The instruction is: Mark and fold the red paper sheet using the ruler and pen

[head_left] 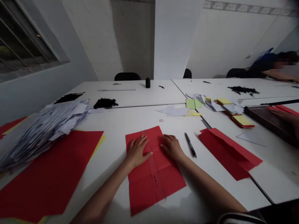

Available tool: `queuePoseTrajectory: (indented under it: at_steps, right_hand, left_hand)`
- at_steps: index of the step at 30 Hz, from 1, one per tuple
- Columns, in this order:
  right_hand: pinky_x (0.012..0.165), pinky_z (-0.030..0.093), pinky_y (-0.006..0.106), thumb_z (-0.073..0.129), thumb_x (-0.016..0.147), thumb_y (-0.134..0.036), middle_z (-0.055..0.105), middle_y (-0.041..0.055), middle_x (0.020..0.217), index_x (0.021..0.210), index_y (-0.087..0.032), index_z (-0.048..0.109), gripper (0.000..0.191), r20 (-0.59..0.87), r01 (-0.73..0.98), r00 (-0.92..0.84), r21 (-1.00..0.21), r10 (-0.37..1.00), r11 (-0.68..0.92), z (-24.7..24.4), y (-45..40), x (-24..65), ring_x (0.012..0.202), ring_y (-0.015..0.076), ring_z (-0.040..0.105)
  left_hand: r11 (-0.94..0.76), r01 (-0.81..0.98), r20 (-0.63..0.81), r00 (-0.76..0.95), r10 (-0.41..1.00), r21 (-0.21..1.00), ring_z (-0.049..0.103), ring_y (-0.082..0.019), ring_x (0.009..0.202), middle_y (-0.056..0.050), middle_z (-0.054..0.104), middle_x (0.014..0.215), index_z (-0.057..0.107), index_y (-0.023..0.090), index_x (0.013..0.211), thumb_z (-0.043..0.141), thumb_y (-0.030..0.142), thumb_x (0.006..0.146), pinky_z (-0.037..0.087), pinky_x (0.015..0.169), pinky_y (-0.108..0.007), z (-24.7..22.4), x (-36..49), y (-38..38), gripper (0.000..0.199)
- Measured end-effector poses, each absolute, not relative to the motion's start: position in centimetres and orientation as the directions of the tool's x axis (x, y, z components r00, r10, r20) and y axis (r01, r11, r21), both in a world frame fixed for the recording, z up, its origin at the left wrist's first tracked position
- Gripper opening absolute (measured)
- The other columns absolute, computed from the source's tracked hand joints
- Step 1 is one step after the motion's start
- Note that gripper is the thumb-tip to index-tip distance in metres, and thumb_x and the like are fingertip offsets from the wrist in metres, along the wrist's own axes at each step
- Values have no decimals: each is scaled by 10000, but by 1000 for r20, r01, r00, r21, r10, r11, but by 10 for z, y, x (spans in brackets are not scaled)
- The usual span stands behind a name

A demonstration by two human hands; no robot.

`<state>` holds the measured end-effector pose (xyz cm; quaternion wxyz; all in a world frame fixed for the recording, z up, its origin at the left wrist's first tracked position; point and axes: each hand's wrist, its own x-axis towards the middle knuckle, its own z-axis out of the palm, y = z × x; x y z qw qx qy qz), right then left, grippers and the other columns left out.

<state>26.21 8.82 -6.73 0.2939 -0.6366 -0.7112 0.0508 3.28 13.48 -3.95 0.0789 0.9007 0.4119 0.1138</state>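
Observation:
A creased sheet of red paper (pixel 142 189) lies in front of me on the white table. What looks like a clear ruler (pixel 157 175) runs lengthwise along its middle. My left hand (pixel 138 151) rests flat on the paper with fingers spread, its thumb reaching onto the ruler's edge. On the paper's right edge lies my right hand (pixel 172 147), fingers stretched out, pressing down just right of the ruler. A dark pen (pixel 190 145) is on the table to the right of that hand.
Left are large red sheets (pixel 53 168) and a heap of paper strips (pixel 44 130). A folded red paper (pixel 230 152) lies right. Behind are black cord bundles (pixel 105 103), a thread spool (pixel 148 82) and yellow pads (pixel 243 121). Another person's hand (pixel 283 115) rests at far right.

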Motion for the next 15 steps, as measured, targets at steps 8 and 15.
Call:
queuePoseTrajectory:
  at_steps: [8, 15]
  right_hand:
    - [934, 431, 468, 545, 898, -357, 535, 98, 1331, 1209, -221, 611, 345, 356, 878, -36, -435, 934, 200, -70, 91, 265, 1182, 290, 448]
    - [951, 412, 483, 527, 909, -400, 509, 87, 1362, 1218, -226, 606, 363, 330, 872, -39, -449, 943, 194, -69, 89, 273, 1205, 298, 424]
  left_hand:
    - [-667, 713, 165, 646, 745, 218, 354, -271, 1359, -93, 419, 1466, 406, 234, 1384, 491, 547, 869, 200, 1115, -525, -44, 38, 138, 608]
    - [-710, 670, 115, 705, 700, 217, 308, -281, 1381, -95, 372, 1491, 375, 221, 1409, 521, 507, 853, 161, 1133, -502, -38, 39, 140, 642]
